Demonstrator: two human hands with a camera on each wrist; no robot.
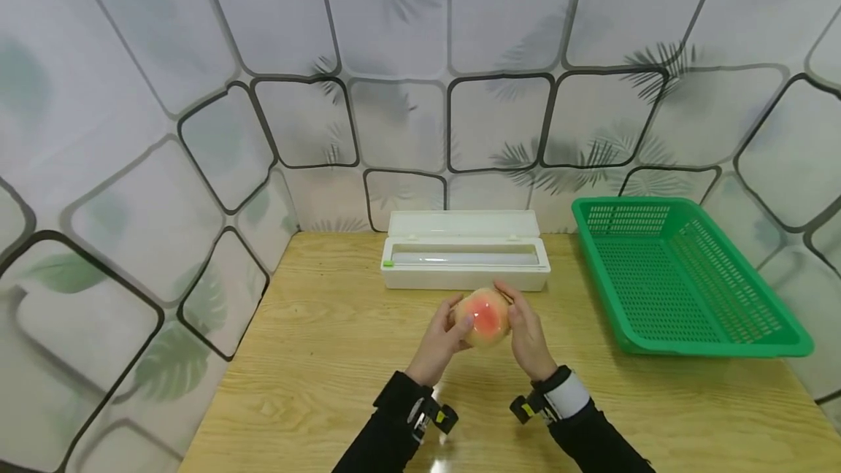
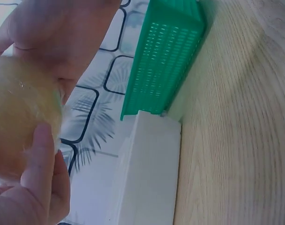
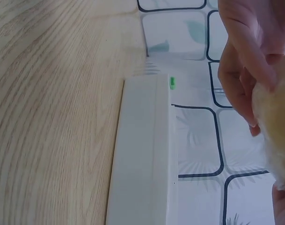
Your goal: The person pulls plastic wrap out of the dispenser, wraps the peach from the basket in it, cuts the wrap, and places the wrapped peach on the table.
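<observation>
A peach with a red blush is held up above the table in front of me. Clear plastic film wraps it, wrinkled and shiny in both wrist views. My left hand grips it from the left, thumb on the near side. From the right, my right hand holds it too, its fingers along the far edge. Just beyond the hands sits a white cling film dispenser, lid raised, with a roll inside and a green slider at its left end. The peach's underside is hidden in the head view.
A green plastic basket with perforated walls stands at the right of the wooden table. Patterned cloth hangs behind the table and along its left side, close to the dispenser's back.
</observation>
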